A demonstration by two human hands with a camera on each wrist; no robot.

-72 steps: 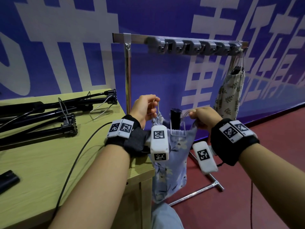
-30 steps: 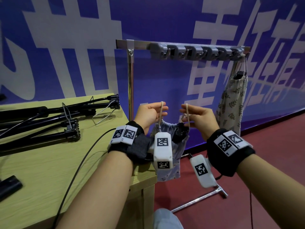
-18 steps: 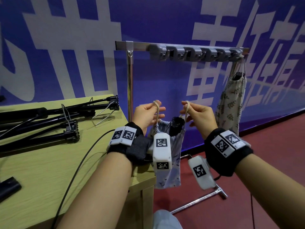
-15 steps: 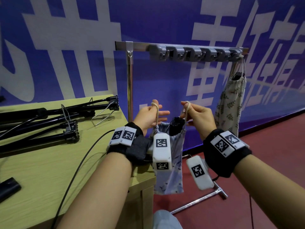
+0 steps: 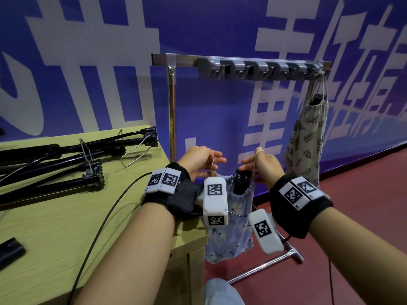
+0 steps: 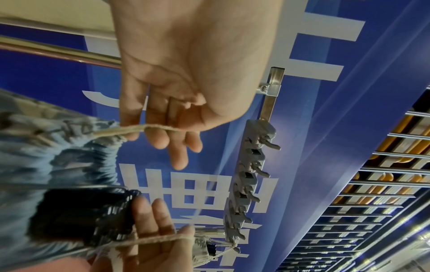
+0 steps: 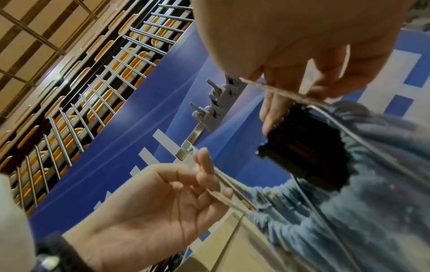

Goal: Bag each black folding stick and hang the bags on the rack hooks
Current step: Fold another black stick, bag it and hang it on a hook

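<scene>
Two hands hold the blue floral bag (image 5: 231,234) up at lower centre of the head view, each on one drawstring loop. The left hand (image 5: 199,160) carries its cord (image 6: 137,128) over nearly straight fingers; the right hand (image 5: 263,166) has its loop hooked over a raised finger. Since a couple of seconds ago the bag's mouth has been drawn tight around the black folding stick (image 5: 241,180), whose top still pokes out, and the grip has loosened from pinching to draping. Bagging looks finished; hanging on a free rack hook (image 5: 239,71) likely follows. A leaf-print bag (image 5: 307,137) already hangs at the rack's right end. More sticks (image 5: 55,170) lie on the table (image 5: 55,227) at left.
</scene>
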